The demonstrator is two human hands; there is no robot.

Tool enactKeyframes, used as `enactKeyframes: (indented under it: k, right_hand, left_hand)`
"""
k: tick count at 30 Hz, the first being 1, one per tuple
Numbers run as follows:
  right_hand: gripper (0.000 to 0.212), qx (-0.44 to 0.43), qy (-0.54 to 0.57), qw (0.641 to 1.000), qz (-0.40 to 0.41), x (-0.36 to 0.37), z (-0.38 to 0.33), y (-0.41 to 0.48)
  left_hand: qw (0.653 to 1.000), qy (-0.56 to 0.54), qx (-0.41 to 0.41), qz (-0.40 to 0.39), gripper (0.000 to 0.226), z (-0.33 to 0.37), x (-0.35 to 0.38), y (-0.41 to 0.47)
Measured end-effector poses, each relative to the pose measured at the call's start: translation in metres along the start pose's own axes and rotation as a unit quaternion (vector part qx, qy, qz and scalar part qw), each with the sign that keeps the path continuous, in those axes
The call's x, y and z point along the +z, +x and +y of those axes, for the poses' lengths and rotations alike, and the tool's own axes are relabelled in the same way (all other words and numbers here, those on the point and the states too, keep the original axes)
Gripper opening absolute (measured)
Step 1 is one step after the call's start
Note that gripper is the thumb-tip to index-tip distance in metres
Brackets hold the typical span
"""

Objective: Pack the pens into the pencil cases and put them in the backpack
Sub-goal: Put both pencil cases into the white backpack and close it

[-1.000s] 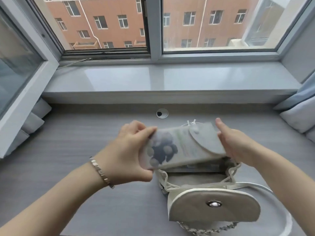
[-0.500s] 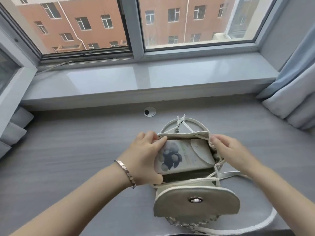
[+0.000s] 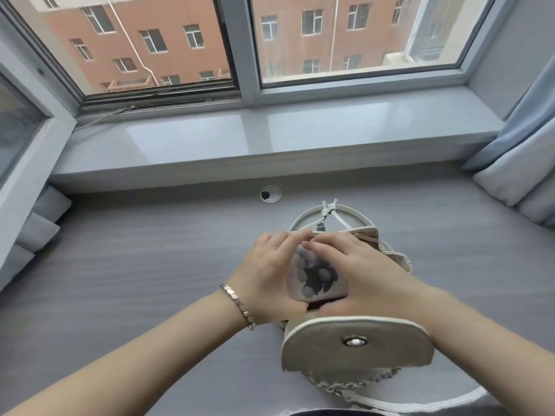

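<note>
A pale pencil case point(image 3: 315, 277) with a dark flower print sits in the mouth of a small cream backpack point(image 3: 357, 343) standing on the grey desk. My left hand point(image 3: 270, 280) grips the case's left end, thumb underneath. My right hand point(image 3: 357, 274) lies flat over the case's right half and covers it. The backpack's round flap, with its metal snap, hangs open toward me. No pens are visible.
The backpack's white strap and drawstring point(image 3: 330, 211) loop behind it, and a chain hangs below the flap. A cable grommet point(image 3: 270, 194) sits in the desk point(image 3: 135, 265) near the window sill point(image 3: 270, 139). Curtains point(image 3: 522, 163) hang at the right, cushions at the left.
The pencil case has gone from above the backpack down into its opening. My right hand moved from the case's right end onto its top.
</note>
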State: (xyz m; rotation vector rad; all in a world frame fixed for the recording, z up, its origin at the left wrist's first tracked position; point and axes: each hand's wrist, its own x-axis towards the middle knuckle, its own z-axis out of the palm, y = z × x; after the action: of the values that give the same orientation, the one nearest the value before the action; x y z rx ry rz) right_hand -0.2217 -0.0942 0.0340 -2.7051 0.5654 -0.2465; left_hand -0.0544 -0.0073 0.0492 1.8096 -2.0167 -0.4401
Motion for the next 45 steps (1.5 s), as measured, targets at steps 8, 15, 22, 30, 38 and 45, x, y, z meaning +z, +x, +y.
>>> enactKeyframes:
  k: [8,15,22,30,38,45]
  right_hand:
    - [0.085,-0.026,0.026,0.999,-0.036,0.001,0.004,0.009]
    - [0.077,0.021,-0.005,0.993,-0.12,-0.005,0.021,0.016]
    - [0.077,0.06,0.017,0.979,-0.193,-0.004,0.023,0.03]
    - [0.093,0.084,0.08,0.986,-0.122,-0.005,0.019,0.02]
    - [0.088,0.11,0.17,0.971,-0.129,-0.003,0.022,0.018]
    - [0.075,0.095,0.143,0.977,-0.13,-0.003,0.018,0.017]
  left_hand:
    - [0.989,0.109,-0.006,-0.098,0.092,-0.021,-0.029,-0.004]
    - [0.964,0.236,0.042,-0.112,0.09,-0.039,-0.038,-0.021]
    - [0.959,0.257,0.116,-0.012,0.03,-0.039,-0.019,-0.031]
    - [0.979,0.116,0.018,-0.165,0.035,-0.042,-0.011,-0.036]
    - [0.977,0.074,0.019,-0.198,0.034,-0.04,-0.005,-0.045]
    - [0.972,0.031,-0.006,-0.235,0.031,-0.032,-0.007,-0.049]
